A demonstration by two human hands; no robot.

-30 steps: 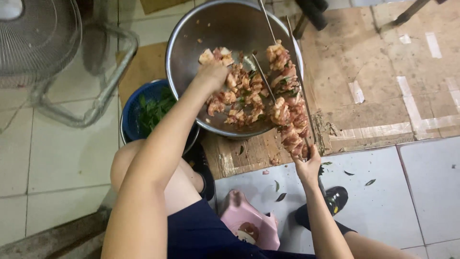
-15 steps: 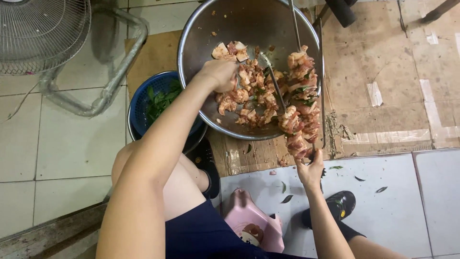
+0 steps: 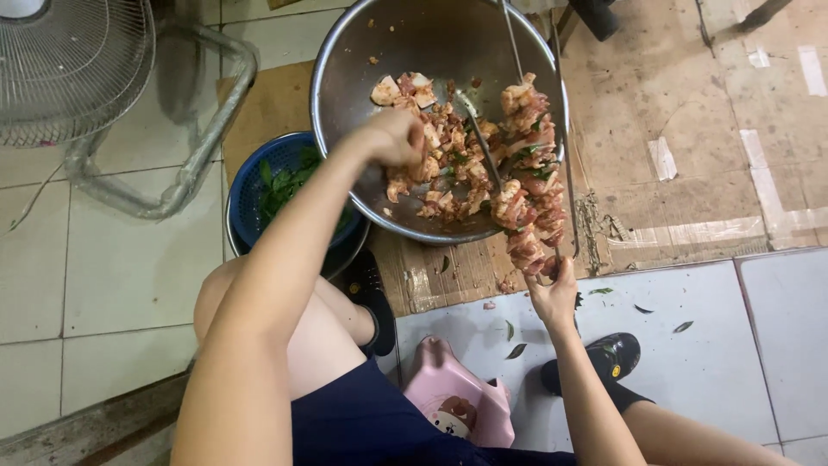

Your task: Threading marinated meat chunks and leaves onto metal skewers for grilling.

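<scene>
Skewers [image 3: 533, 185] loaded with marinated meat were held in my right hand [image 3: 552, 293], fingers closed around the bare lower ends of the metal rods just below the last chunk; the long axis ran from that grip up and away from me, slightly left, with the rod tips passing over the far rim of the steel bowl [image 3: 345, 52]. Loaded part lay over the right side of the bowl, above the loose meat pieces [image 3: 431, 164] heaped at the bowl's bottom. My left hand [image 3: 392, 138] was down in that heap, fingers curled into the pieces; whether it had one pinched or only rested on them, I could not tell, since the back of the hand hid the fingertips. Relation noted: loose meat lay left of the skewers, directly under the left hand, so the left hand was nearer the pile while the right hand sat well apart at the near rim. One bare rod [image 3: 483, 142] slanted across the pile between the two hands. Blue basket [image 3: 259, 185] of green leaves sat left of the bowl, partly tucked beneath its rim, just beyond my left knee. Cardboard sheet [image 3: 690, 129] lay under the bowl; pink stool [image 3: 457, 397] below me; fan [image 3: 69, 60] at far left
</scene>
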